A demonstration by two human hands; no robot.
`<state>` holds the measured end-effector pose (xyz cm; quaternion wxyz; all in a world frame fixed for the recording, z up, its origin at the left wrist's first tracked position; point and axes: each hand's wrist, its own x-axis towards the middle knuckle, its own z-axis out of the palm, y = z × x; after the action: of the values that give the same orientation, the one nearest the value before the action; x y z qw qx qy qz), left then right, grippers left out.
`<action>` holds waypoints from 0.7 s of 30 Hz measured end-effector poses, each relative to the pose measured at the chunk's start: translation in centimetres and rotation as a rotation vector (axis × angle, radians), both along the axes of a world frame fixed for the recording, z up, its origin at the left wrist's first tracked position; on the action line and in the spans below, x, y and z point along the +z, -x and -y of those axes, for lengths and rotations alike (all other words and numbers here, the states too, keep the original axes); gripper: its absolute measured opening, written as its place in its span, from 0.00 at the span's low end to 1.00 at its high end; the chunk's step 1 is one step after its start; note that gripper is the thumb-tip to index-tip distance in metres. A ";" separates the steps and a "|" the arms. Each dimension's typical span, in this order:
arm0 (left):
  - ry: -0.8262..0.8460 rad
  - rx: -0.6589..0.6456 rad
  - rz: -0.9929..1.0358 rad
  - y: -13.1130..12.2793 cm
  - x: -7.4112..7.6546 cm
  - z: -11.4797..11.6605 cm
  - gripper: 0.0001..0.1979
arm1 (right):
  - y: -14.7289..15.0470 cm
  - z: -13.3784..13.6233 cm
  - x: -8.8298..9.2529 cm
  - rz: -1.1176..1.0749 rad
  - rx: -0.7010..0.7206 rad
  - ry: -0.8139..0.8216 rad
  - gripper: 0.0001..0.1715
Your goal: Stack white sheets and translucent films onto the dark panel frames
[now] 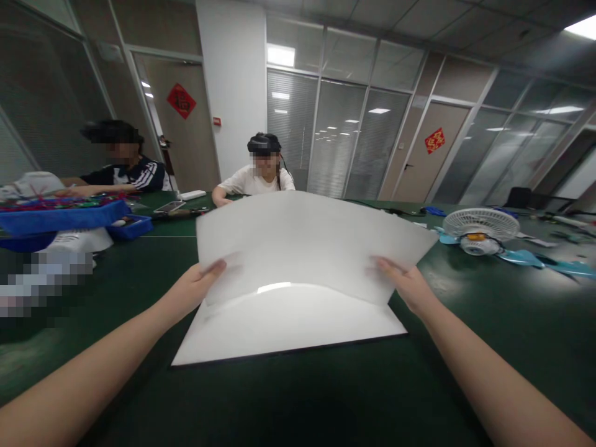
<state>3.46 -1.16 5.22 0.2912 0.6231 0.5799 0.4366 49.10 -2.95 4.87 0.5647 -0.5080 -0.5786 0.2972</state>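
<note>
A thin, translucent white plastic sheet (298, 242) is held up between my two hands, bowed upward in its middle. My left hand (207, 277) pinches its left edge, the thumb on the near face and the fingers showing dimly behind. At the right edge, my right hand (405, 282) grips the sheet the same way. Beneath it, flat on the dark green table, lies a glossy white panel (293, 329) with a dark near edge. The far part of that panel is hidden by the raised sheet.
A blue tray (65, 214) of small colourful parts stands at left, with a smaller blue bin (133, 227) beside it. A white fan (482, 230) with light blue blades nearby lies at right. Two people sit across the green table (288, 397).
</note>
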 end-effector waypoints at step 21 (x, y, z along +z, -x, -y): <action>0.331 -0.150 0.372 0.0 2.4 1.4 0.21 | -3.1 1.7 3.4 -0.092 -0.020 0.267 0.21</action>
<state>3.47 -2.52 7.64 0.5223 0.5173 0.5321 0.4202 52.23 -4.62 8.27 0.5208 -0.5700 -0.5025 0.3889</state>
